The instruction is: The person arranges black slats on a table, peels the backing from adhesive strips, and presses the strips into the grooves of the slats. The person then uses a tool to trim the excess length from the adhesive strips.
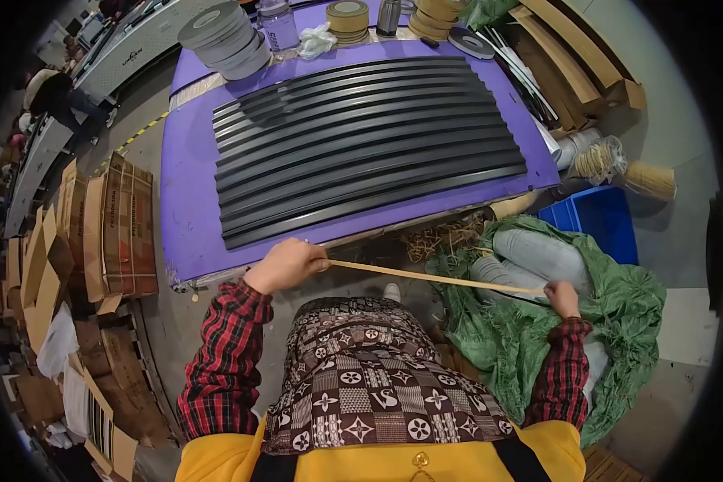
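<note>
The left hand (pixel 292 263) and right hand (pixel 564 298) were closed on a tan strip (pixel 426 275), stretched straight; pulling too hard might have made it slip or snap.

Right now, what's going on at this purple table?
A person's left hand and right hand hold a tan strip stretched between them, at the near side of the purple table. Dark ridged material lies on the table, with grey rolls towards the far edge.
</note>
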The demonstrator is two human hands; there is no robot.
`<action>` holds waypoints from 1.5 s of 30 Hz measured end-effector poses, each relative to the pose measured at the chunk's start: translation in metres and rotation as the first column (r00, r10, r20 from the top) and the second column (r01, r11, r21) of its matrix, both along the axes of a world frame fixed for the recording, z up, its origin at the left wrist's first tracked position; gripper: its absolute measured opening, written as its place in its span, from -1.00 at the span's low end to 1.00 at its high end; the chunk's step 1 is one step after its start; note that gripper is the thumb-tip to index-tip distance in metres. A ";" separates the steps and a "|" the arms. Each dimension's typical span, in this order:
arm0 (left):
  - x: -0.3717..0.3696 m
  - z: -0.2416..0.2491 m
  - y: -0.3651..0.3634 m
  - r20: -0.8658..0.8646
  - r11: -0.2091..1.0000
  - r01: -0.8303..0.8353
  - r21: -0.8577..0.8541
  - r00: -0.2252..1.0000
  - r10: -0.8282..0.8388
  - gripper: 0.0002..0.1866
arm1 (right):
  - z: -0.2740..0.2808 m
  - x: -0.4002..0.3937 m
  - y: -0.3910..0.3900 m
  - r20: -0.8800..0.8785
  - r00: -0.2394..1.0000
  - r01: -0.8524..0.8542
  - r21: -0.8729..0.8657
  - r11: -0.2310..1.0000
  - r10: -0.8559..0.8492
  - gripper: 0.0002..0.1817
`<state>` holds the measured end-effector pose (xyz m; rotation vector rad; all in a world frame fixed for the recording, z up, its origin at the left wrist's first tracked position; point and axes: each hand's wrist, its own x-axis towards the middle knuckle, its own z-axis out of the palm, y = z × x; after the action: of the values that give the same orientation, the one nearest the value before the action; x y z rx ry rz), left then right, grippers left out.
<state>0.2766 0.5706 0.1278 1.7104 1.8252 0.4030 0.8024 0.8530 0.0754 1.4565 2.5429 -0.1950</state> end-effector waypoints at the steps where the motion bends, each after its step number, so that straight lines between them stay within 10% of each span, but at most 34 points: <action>1: 0.013 -0.001 0.007 -0.135 0.993 0.027 0.115 0.991 -0.012 -0.83 | 0.006 -0.035 -0.007 0.123 0.992 0.043 -0.165 0.985 -0.023 -0.78; 3: 0.047 0.020 0.031 -0.148 0.983 0.053 0.178 0.989 -0.027 -0.84 | 0.023 -0.127 -0.035 -0.334 0.936 -0.207 -0.270 0.940 0.110 -0.63; 6: 0.090 0.045 0.062 0.009 0.984 0.123 0.131 0.992 -0.125 -0.83 | 0.046 -0.243 -0.098 -0.906 0.397 -0.718 -0.205 0.665 0.150 -0.65; 8: 0.091 0.044 0.064 0.100 0.992 -0.007 0.124 0.995 -0.005 -0.83 | 0.048 -0.257 -0.105 -0.747 0.642 -0.686 -0.661 0.303 -0.176 -0.73; 13: 0.093 0.040 0.051 0.189 0.962 -0.266 -0.055 0.944 0.272 -0.87 | 0.029 -0.246 -0.089 -0.778 0.626 -0.653 -0.559 0.511 -0.052 -0.74; 15: 0.102 0.034 0.050 0.266 0.945 -0.326 -0.033 0.908 0.323 -0.87 | 0.028 -0.251 -0.094 -0.697 0.574 -0.688 -0.695 0.207 -0.430 -0.64; 19: 0.116 0.032 0.047 0.485 0.891 -0.453 -0.023 0.775 0.406 -0.87 | 0.037 -0.258 -0.096 -0.313 0.675 -0.662 -0.657 -0.360 -0.669 -0.55; 24: 0.126 0.034 0.050 0.615 0.860 -0.475 -0.183 0.627 0.478 -0.87 | 0.027 -0.261 -0.096 -0.314 0.497 -0.766 -0.597 -0.239 -0.809 -0.66; 39: 0.126 0.015 0.080 0.507 0.875 -0.459 -0.151 0.724 0.467 -0.84 | 0.027 -0.259 -0.085 -0.841 0.396 -0.781 -0.520 0.346 -0.369 -0.77; 45: 0.133 0.003 0.077 0.754 0.811 -0.502 -0.301 0.395 0.525 -0.84 | 0.023 -0.262 -0.076 -0.557 0.125 -0.809 -0.537 0.241 -0.821 -0.90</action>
<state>0.4101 0.6475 0.1310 0.6070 1.5250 1.2059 0.5407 0.7765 0.0989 0.4079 1.4420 -3.2625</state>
